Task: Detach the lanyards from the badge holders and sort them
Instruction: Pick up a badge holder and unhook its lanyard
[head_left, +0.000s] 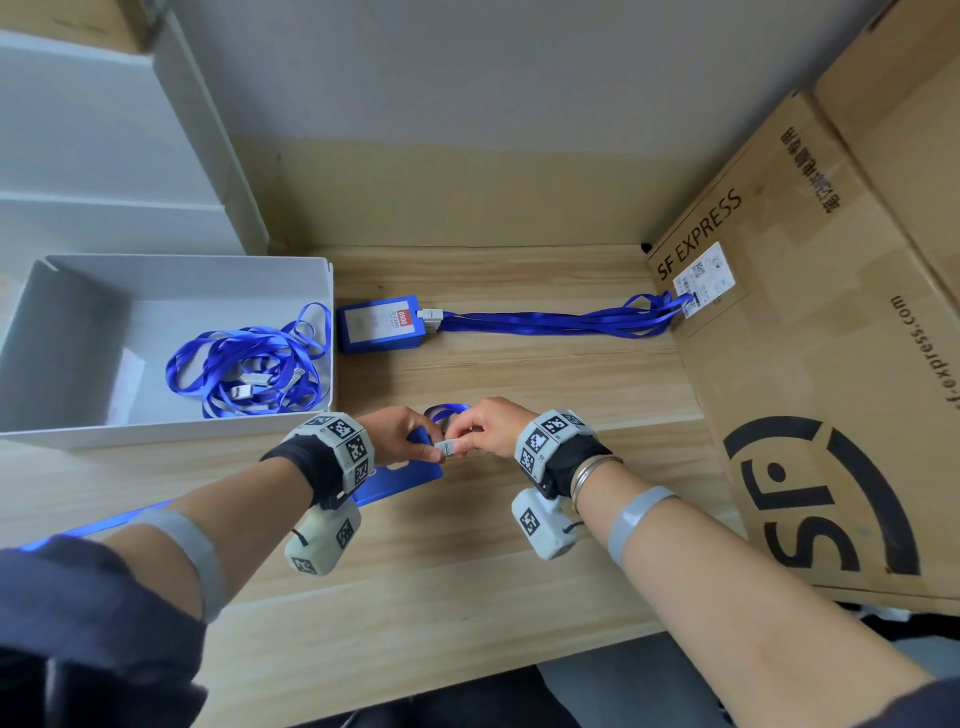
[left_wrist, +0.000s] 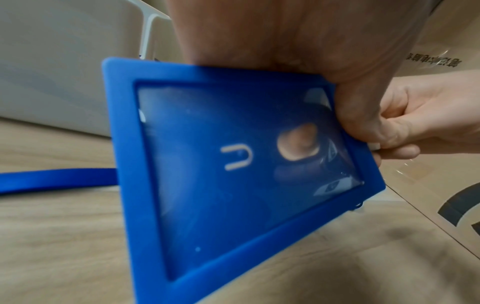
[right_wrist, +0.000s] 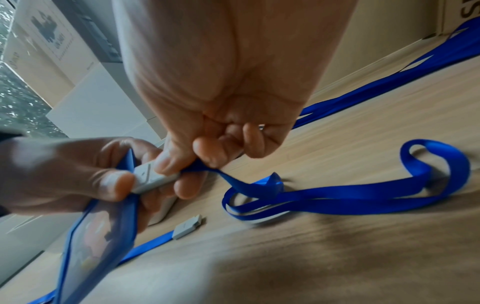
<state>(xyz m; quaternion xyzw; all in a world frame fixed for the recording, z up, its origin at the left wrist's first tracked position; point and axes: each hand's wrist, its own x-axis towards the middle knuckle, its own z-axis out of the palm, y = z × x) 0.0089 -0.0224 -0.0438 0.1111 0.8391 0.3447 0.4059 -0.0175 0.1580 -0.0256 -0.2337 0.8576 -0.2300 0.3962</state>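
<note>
- Left hand (head_left: 402, 434) grips a blue badge holder (left_wrist: 233, 164) above the worktop (head_left: 441, 571).
- Right hand (head_left: 488, 428) pinches the grey clip (right_wrist: 153, 181) of its blue lanyard (right_wrist: 324, 197).
- Farther: stacked badge holders (head_left: 378, 323), lanyards attached.
- Left: white bin (head_left: 67, 332) containing loose lanyards (head_left: 249, 364).

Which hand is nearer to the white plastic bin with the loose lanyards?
Left. The left hand is just past the white plastic bin's near right corner; the right hand is farther right.

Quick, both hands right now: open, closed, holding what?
Left hand: closed, gripping the blue badge holder.
Right hand: closed, pinching the grey lanyard clip at the holder's top edge.
</note>
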